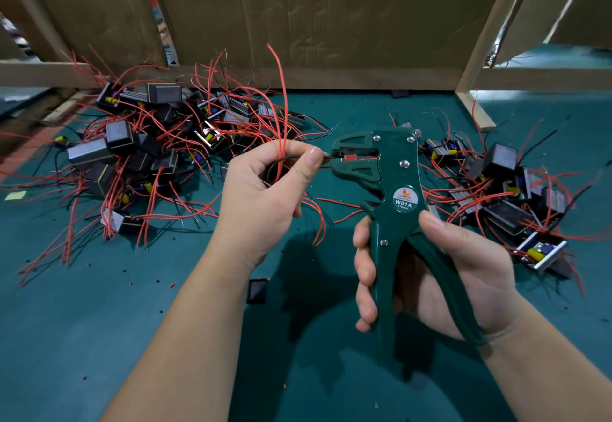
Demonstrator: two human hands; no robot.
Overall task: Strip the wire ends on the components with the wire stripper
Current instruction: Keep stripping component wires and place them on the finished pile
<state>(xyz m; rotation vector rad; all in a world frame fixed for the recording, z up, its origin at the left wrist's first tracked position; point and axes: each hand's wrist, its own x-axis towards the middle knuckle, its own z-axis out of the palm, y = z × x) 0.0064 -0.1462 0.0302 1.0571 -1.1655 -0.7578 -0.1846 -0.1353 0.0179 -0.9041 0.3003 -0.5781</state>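
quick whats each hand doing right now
Left hand: pinching the black wire at the stripper's mouth.
Right hand: gripping the wire stripper by its handles.

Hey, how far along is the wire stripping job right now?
Done: small insulation scraps dot the green mat, so some ends look stripped. In hand: the left hand pinches a black wire, its tip in the mouth of the wire stripper gripped by the right hand. Left: a left pile and a right pile of components lie there; I cannot tell which is finished.
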